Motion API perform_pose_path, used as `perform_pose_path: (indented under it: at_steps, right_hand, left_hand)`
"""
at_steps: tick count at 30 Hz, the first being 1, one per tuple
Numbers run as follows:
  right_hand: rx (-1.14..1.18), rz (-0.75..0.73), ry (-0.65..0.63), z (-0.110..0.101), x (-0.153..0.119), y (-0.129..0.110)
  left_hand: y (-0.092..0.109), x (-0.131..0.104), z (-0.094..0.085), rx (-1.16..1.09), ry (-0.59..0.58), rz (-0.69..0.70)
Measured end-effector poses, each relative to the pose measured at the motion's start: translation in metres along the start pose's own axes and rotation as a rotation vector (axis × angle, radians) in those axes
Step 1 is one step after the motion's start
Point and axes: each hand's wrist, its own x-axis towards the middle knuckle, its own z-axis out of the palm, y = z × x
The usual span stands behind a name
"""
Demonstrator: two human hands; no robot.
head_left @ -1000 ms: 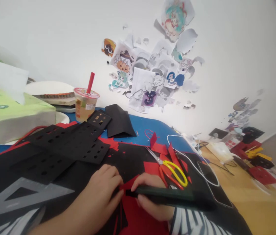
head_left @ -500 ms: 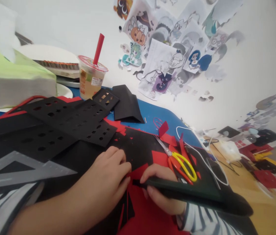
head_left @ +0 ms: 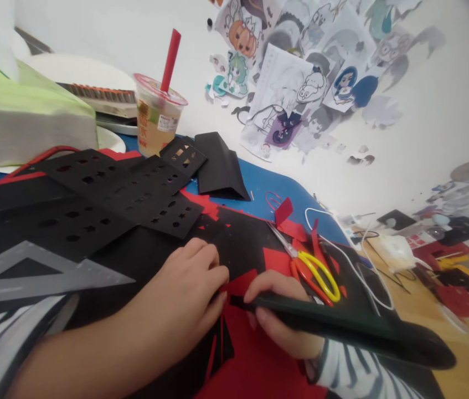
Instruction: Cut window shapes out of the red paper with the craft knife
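My right hand [head_left: 282,310] is closed round a long dark green pen-like tool [head_left: 338,324], its narrow black tip pointing left toward my other hand. Close to that tip, my left hand [head_left: 195,288] rests with bent fingers pressed together; what they hold, if anything, is hidden. Red paper [head_left: 259,360] spreads beneath and in front of both hands. Thin black paper strips [head_left: 222,343] lie on it. To the right of my right hand are scissors [head_left: 315,274] with yellow and orange handles. A grey set square [head_left: 51,277] lies by my left forearm.
Black card pieces with cut-out holes [head_left: 130,194] cover the left of the table. Behind them stand a cup with a red straw [head_left: 159,116] and a folded black card [head_left: 221,169]. A green tissue pack [head_left: 30,122] sits far left. A white cable [head_left: 354,266] curves on the right.
The view has shifted slightly, moving most things a little right and up. Both hands keep the same grip, and the tool's tip stays close to my left fingers.
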Motion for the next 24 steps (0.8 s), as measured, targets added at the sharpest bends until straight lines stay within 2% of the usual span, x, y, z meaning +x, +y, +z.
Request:
perform_pose_path:
  at_steps: [10, 20, 24]
  right_hand:
    - [-0.006, 0.053, 0.001, 0.0002, 0.0016, -0.0047]
    - [-0.021, 0.037, 0.004, -0.0003, 0.0003, -0.0052]
    - [-0.014, 0.031, 0.002, 0.0004, 0.0005, -0.0051]
  left_hand:
    - [-0.0031, 0.0008, 0.0006, 0.043, -0.003, 0.029]
    - [-0.0025, 0.0006, -0.0001, 0.058, -0.008, 0.02]
    - [0.0009, 0.0032, -0.0054, 0.051, -0.061, -0.004]
